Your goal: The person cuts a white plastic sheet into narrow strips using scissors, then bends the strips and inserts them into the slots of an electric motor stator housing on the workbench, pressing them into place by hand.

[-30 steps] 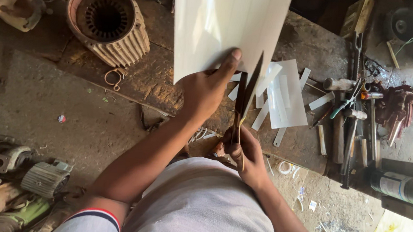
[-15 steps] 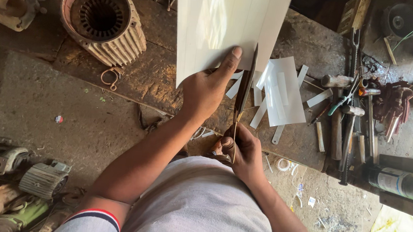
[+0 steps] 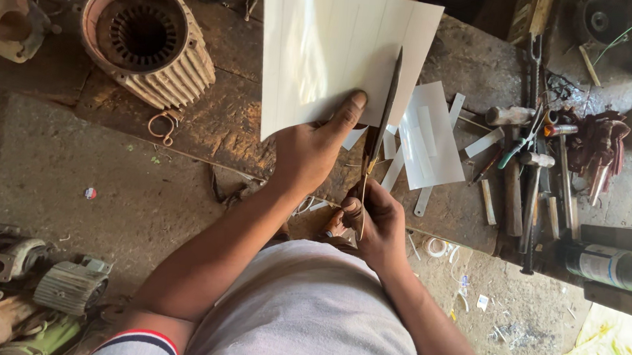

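The left hand (image 3: 310, 151) pinched the lower edge of the white sheet (image 3: 340, 46) above the desk (image 3: 216, 126), thumb on top. The right hand (image 3: 376, 222) had its grip closed around long scissors (image 3: 383, 112), blades lying along the sheet's right side. Cut strips (image 3: 426, 133) already lay beside it; most of the sheet remained whole.

Motor stator (image 3: 144, 39) sits on desk (image 3: 208, 129), left of plastic sheet (image 3: 332, 52). Cut strips (image 3: 430, 137) lie right of sheet; hammers (image 3: 527, 185) farther right. Motor parts (image 3: 34, 291) on floor (image 3: 70, 190).
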`<state>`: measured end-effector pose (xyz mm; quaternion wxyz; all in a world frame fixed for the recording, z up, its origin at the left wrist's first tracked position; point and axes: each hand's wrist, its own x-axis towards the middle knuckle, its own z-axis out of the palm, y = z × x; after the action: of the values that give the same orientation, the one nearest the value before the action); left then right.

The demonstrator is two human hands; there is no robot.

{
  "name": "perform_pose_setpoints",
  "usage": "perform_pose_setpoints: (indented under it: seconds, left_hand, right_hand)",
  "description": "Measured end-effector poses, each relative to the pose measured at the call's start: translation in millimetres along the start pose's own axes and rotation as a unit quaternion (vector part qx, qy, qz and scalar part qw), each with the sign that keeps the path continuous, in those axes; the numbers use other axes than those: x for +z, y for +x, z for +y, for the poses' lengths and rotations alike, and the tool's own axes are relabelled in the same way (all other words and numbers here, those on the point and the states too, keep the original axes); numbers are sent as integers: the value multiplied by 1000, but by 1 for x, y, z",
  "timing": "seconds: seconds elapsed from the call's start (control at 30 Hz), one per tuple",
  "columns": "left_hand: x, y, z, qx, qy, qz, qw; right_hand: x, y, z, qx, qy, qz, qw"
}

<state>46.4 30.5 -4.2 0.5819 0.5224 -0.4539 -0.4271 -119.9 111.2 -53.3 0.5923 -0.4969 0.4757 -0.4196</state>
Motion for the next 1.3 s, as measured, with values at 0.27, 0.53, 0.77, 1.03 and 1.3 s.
perform_pose_setpoints:
  seconds: [0.27, 0.53, 0.77, 1.03, 1.3]
  left_hand:
    - [1, -9, -3, -50, 41, -63, 996]
    - [-2, -5, 6, -33, 129, -99, 986]
    - [-17, -3, -10, 51, 33, -46, 997]
    - [-15, 0, -23, -18, 38, 8, 999]
    - [-13, 12, -15, 56, -56, 50, 996]
  right_hand:
    - [-2, 10, -6, -40, 80, 11, 996]
    - [-1, 6, -5, -25, 15, 25, 999]
    - [-6, 14, -7, -38, 70, 24, 997]
    - [-3, 7, -5, -19, -11, 8, 1000]
    - [4, -12, -1, 25, -32, -118, 992]
